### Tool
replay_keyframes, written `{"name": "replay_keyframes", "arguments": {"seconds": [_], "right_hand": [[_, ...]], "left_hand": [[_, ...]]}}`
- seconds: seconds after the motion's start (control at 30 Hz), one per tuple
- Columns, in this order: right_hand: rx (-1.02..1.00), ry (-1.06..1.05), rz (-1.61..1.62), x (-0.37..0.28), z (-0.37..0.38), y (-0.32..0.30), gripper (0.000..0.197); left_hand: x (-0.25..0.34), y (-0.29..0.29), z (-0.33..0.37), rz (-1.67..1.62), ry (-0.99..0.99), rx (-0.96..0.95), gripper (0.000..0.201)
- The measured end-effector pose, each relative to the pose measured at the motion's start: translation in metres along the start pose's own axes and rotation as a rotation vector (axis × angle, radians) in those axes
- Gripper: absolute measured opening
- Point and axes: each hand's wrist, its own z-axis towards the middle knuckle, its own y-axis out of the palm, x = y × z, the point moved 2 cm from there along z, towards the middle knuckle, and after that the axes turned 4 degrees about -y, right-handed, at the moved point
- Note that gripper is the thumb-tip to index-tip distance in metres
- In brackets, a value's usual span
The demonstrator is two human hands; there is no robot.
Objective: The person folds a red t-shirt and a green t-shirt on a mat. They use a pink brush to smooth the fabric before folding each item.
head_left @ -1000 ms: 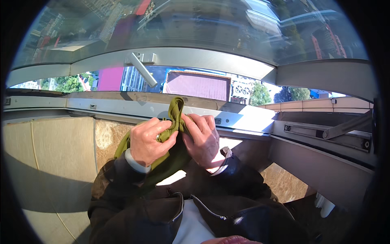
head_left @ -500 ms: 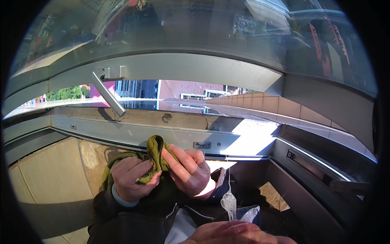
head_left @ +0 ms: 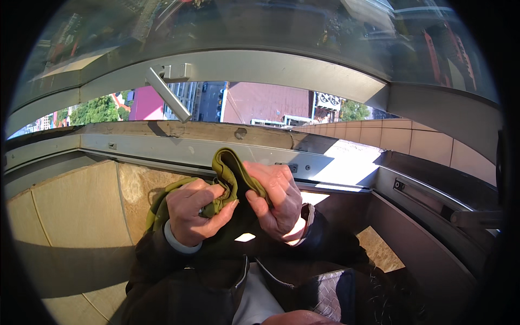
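Observation:
Between my two hands is a piece of olive-green fabric [head_left: 230,165], bunched up with a rounded fold standing at its top. My left hand [head_left: 196,208] is closed on its lower gathered part, fingers curled in. On the other side my right hand [head_left: 275,200] pinches the fabric's right edge between thumb and fingers. More of the same cloth hangs behind and left of my left wrist. Just beyond the fabric runs the grey metal window frame [head_left: 216,151].
An outward-tilted window sash with a metal handle [head_left: 169,93] stands ahead, a gap below it showing rooftops and trees far down. A metal stay arm [head_left: 476,219] sits at the right. Beige wall tiles [head_left: 76,211] lie at the left.
Both hands and the fabric have shifted up and slightly right in view. My right hand has turned, spreading the fabric's fold wider. The gap below the sash shows more of the outside.

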Motion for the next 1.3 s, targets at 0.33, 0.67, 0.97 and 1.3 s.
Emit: {"name": "replay_keyframes", "arguments": {"seconds": [0.33,0.67,0.97,1.3], "right_hand": [[-0.063,0.719,1.35,-0.089,-0.025,0.071,0.052],[-0.353,0.682,1.229,-0.173,-0.08,0.117,0.055],[-0.475,0.668,1.497,-0.196,-0.093,0.128,0.057],[-0.862,0.992,1.388,-0.246,-0.181,0.208,0.046]], "left_hand": [[-0.005,-0.025,-0.046,-0.637,-0.333,0.503,0.022],[0.008,-0.095,-0.155,-0.639,-0.355,0.832,0.019],[0.085,-0.113,-0.281,-0.239,-0.082,0.737,0.02],[0.092,-0.1,-0.365,0.142,-0.348,1.144,0.023]]}}
